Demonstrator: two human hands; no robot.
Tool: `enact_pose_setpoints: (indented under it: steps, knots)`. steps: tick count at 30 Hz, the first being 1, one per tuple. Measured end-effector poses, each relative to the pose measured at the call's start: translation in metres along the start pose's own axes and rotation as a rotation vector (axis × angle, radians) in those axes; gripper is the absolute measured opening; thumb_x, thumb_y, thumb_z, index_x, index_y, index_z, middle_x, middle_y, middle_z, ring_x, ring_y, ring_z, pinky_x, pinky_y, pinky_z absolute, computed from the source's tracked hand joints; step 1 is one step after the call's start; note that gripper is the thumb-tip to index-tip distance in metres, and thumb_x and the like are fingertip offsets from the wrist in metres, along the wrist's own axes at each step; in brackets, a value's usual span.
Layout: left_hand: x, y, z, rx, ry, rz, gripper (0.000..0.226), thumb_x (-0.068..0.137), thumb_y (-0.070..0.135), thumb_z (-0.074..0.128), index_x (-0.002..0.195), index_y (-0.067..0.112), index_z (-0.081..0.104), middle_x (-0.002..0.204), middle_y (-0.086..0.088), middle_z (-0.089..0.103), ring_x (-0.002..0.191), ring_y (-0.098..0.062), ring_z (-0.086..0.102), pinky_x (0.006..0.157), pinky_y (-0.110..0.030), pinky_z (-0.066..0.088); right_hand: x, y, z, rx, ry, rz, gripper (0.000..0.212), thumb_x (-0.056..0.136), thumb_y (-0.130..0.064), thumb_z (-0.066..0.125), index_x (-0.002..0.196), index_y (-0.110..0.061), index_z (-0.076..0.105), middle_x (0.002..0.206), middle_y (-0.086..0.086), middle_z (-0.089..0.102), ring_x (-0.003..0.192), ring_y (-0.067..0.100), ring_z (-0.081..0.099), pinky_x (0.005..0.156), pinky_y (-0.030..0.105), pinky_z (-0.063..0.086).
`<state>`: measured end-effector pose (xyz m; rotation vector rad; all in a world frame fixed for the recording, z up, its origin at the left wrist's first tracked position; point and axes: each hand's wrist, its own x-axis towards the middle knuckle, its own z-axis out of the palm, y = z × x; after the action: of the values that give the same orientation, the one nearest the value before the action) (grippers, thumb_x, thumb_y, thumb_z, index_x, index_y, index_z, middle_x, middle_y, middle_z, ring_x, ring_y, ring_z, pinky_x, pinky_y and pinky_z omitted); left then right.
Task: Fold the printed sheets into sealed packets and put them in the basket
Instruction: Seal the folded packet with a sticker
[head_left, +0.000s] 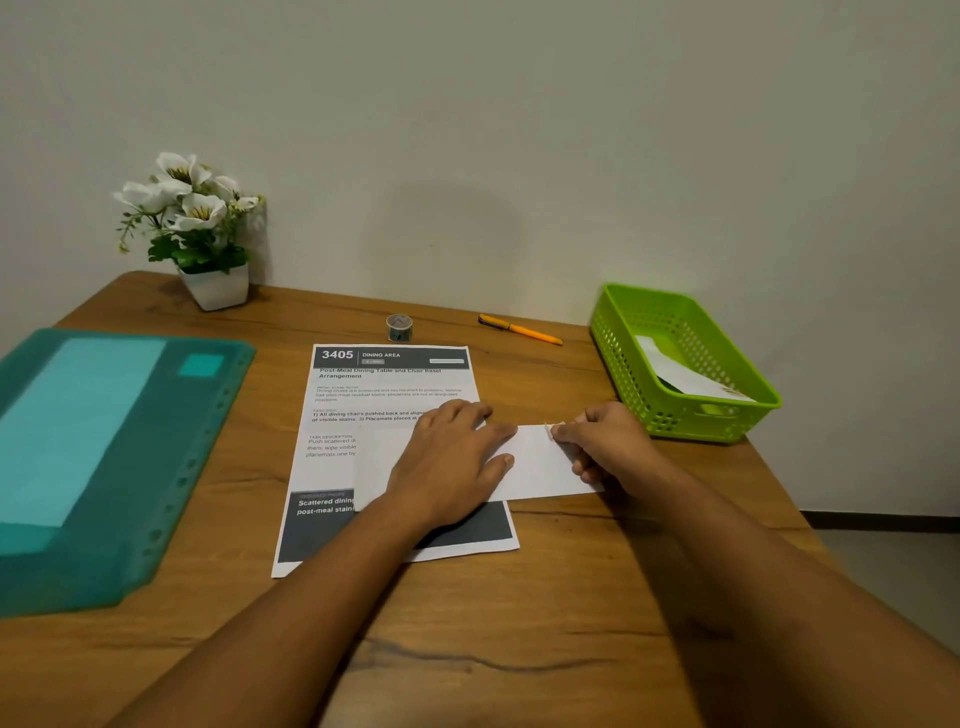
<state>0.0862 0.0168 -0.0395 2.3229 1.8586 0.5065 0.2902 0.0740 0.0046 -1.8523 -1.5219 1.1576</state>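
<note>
Sealing: the folded packet (540, 462) is pinned under the flat left hand (452, 457), a tape strip (549, 430) is pinched by the right hand (608, 441), and pressing down is likely needed next.

You are looking at one printed sheet (363, 384) that is carrying all the legible text. Its dark header is showing "3405" and "DINING AREA", and the title below is reading "Post-Meal Dining Table and Chair Reset Arrangement". Lower down, bold lines are starting "1) All dining chairs pushed back" and "3) Placemats placed", then "TASK DESCRIPTION". The bottom dark band is showing "Scattered dining" and "post-meal stain", with the folded packet (540, 462) cutting these off. The smaller print is coming out too blurred to read.
</note>
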Motion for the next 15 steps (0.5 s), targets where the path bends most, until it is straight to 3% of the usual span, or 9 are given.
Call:
enact_pose_setpoints:
  steps: [10,15]
  knots:
    - [-0.001,0.0,0.0,0.01,-0.001,0.006,0.048,0.104,0.053,0.037,0.149,0.039,0.044,0.161,0.003,0.035,0.148,-0.022,0.024,0.12,-0.045,0.021,0.008,-0.005,-0.001,-0.063,-0.029,0.076,0.029,0.091,-0.026,0.08,0.1,-0.005,0.063,0.067,0.016,0.067,0.052,0.023,0.061,0.049,0.03,0.052]
    - [-0.002,0.0,-0.001,0.021,0.0,0.005,0.048,0.104,0.053,0.036,0.15,0.039,0.043,0.161,0.003,0.035,0.148,-0.021,0.024,0.12,-0.044,0.021,0.017,0.0,-0.004,0.079,0.011,0.126,0.027,0.09,-0.01,0.079,0.1,-0.008,0.053,0.073,0.017,0.065,0.048,0.02,0.061,0.043,0.027,0.05]
